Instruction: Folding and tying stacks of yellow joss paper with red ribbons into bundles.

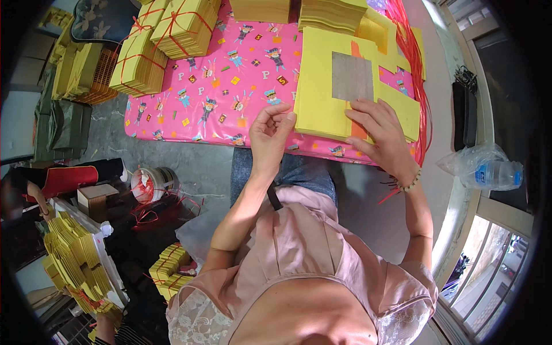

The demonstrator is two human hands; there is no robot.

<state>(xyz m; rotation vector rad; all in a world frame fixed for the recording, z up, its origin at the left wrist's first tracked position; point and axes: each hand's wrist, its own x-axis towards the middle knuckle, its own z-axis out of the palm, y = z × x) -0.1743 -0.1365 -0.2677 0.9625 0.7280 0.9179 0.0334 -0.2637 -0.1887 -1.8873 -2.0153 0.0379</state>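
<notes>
Two bare hands meet at the near end of a pile of yellow paper (313, 95), close to the near edge of a tabletop (190, 123) under a pink printed cover. The left hand (270, 132) is by the pile's near left side, thumb and forefinger drawn close together; whether they pinch a sheet's edge cannot be told. The right hand (384, 131), with a beaded bracelet (409, 182) at its wrist, lies over the pile's near right part, fingers spread and lightly bent beside an orange band (359, 131). A grey rectangle (347, 77) marks the pile's top sheet, beyond the fingers.

The risk appears to lie in the loose sheets: an uneven push from the right hand could fan them out of line or send some over the near edge. Long red ribbons (424, 95), hanging just right of the pile, could snag on the bracelet if that arm swings outward.

Writing is sparse: single printed letters dot the cover left of the pile, among cartoon figures, while no lettering can be made out on the pile itself. Well to its right, a clear plastic bottle (499, 174) bears a blue label too small to read. Beyond the pile stands another yellow stack (333, 14); farther left of it, bundles (184, 29) sit bound in red ribbon.
</notes>
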